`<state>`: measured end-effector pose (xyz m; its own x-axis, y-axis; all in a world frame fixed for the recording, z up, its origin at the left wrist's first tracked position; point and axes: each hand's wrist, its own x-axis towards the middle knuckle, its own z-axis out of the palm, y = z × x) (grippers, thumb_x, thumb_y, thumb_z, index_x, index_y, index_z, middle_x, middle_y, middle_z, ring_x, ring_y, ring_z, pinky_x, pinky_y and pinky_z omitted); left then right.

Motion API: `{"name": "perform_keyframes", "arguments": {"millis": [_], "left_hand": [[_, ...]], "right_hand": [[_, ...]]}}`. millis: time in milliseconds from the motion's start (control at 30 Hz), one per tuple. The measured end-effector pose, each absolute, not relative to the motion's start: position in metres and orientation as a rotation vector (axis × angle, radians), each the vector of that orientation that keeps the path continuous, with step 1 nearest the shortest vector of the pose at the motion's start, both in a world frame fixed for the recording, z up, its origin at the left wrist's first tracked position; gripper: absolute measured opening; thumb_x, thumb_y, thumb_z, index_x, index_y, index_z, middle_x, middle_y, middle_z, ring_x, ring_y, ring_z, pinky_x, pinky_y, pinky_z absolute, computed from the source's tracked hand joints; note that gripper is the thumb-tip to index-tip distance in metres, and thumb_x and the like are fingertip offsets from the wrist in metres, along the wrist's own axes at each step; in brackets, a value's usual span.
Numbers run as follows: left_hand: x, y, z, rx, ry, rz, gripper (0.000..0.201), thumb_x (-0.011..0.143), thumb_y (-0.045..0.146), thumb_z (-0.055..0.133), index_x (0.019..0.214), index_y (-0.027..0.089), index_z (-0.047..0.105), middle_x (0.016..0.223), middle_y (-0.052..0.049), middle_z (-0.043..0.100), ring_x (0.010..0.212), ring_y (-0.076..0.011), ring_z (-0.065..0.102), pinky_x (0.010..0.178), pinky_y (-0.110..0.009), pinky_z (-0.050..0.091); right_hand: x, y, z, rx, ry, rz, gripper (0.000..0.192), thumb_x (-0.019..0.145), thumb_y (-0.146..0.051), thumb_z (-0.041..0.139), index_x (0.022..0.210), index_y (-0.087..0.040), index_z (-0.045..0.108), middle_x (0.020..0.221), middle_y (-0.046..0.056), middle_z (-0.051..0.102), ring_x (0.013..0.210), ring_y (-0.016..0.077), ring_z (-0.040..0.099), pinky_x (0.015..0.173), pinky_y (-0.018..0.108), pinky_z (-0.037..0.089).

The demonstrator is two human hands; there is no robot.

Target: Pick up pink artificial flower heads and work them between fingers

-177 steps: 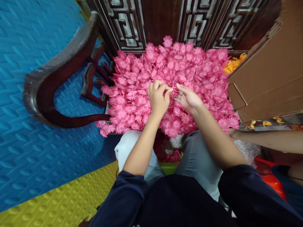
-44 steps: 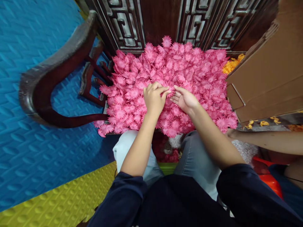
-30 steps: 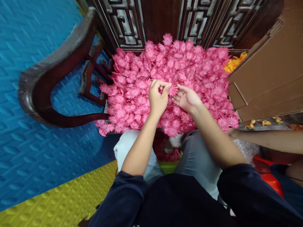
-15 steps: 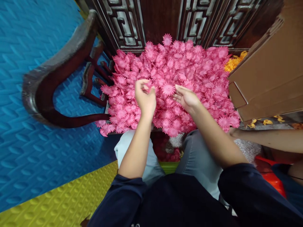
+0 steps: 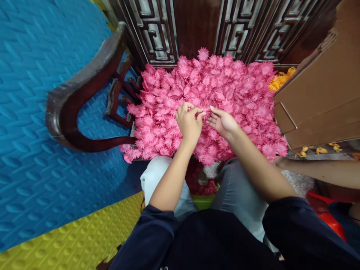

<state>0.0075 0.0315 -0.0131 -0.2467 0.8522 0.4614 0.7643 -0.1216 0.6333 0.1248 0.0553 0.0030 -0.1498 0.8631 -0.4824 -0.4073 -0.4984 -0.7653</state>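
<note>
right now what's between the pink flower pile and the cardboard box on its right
In the head view, a small patch of orange flowers shows between the pink flower pile and the cardboard box.

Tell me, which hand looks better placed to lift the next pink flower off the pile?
Probably the left hand: its fingertips are pinched together on the pink flowers, while the right hand lies open beside it.

left: chair arm [image 5: 81,97] | right: cardboard box [image 5: 320,90] | behind: carved panel [image 5: 197,26]

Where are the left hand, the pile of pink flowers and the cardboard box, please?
left hand [image 5: 189,123]: head view, back of hand.
pile of pink flowers [image 5: 242,93]: head view, right part.
cardboard box [image 5: 323,101]: head view, side panel.
</note>
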Motion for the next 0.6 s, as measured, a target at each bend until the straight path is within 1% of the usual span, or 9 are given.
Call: {"name": "perform_keyframes", "arguments": {"millis": [167, 367, 467, 600], "left_hand": [[0.008, 0.034, -0.015, 1.859, 1.974, 1.307, 0.006, 0.074, 0.023, 0.07, 0.071, 0.021, 0.066, 0.091, -0.007, 0.06, 0.091, -0.0251, 0.053, 0.084, -0.041, 0.04], [0.012, 0.037, -0.019, 1.823, 1.943, 1.356, 0.012, 0.077, 0.024, 0.067, 0.067, 0.021, 0.061, 0.087, -0.005, 0.06, 0.09, -0.0233, 0.054, 0.085, -0.039, 0.041], [0.015, 0.04, -0.019, 1.671, 1.824, 1.51, 0.015, 0.08, 0.027, 0.064, 0.069, 0.02, 0.058, 0.083, -0.003, 0.058, 0.086, -0.0189, 0.055, 0.083, -0.034, 0.043], [0.01, 0.047, -0.018, 1.294, 1.755, 1.78, 0.016, 0.087, 0.027, 0.055, 0.073, 0.019, 0.051, 0.075, 0.0, 0.054, 0.074, -0.0126, 0.054, 0.075, -0.026, 0.043]], "right_hand": [[0.123, 0.055, 0.006, -1.272, -0.518, 1.788, 0.013, 0.086, -0.024, 0.054, 0.075, -0.019, 0.059, 0.067, -0.003, 0.056, 0.06, 0.0076, 0.053, 0.067, 0.02, 0.046], [0.125, 0.058, 0.006, -1.304, -0.453, 1.783, 0.013, 0.086, -0.025, 0.054, 0.074, -0.02, 0.057, 0.063, -0.005, 0.056, 0.057, 0.0085, 0.052, 0.064, 0.021, 0.045], [0.125, 0.06, 0.002, -1.275, -0.457, 1.781, 0.015, 0.087, -0.026, 0.052, 0.074, -0.021, 0.058, 0.063, -0.005, 0.06, 0.058, 0.0079, 0.053, 0.064, 0.021, 0.045], [0.123, 0.061, -0.003, -1.256, -0.455, 1.767, 0.012, 0.082, -0.029, 0.06, 0.073, -0.022, 0.056, 0.063, -0.006, 0.061, 0.06, 0.0084, 0.054, 0.066, 0.022, 0.047]]}}
